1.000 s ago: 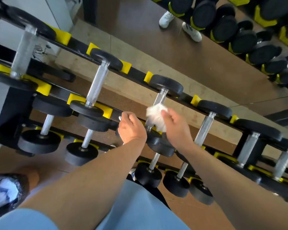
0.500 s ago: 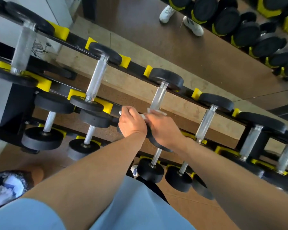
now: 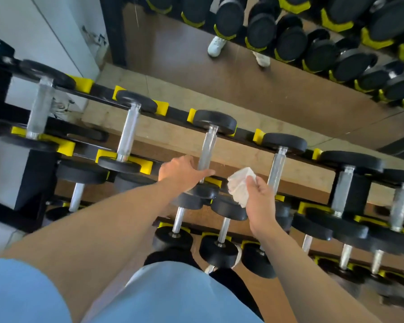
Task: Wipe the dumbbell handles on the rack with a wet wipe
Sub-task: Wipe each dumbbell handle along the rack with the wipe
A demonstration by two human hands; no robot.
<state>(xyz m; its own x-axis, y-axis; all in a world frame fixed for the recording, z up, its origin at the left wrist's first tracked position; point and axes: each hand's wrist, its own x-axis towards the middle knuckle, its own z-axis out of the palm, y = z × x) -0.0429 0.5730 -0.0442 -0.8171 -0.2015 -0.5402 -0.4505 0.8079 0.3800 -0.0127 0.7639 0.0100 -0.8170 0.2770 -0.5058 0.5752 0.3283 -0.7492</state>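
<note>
From the head view, the dumbbell rack (image 3: pixel 177 114) runs slantwise across the scene, black rails with yellow cradles (image 3: pixel 161 107), and it serves as the landmark here. On its top tier, the middle dumbbell handle (image 3: pixel 207 151) stands between its two black heads. The left hand (image 3: pixel 181 171) rests at the near end of that handle, its grip spread, fingers straight and the thumb reaching across the base of the bar. Just beside it, toward the rack's right end, the right hand (image 3: pixel 258 200) holds a crumpled white wet wipe (image 3: pixel 240 186), its grip pinching the wipe between thumb and fingers, off the handle and above the lower-tier dumbbell heads (image 3: pixel 229 209). The next handle (image 3: pixel 275 167) along the top tier rises just behind the right hand. Beyond the rack lies a mirror (image 3: pixel 231 89), showing white shoes (image 3: pixel 216 45) and a row of reflected dumbbells (image 3: pixel 317 52). Below the rack's near side, light-blue shorts (image 3: pixel 163 294) fill the foreground.
</note>
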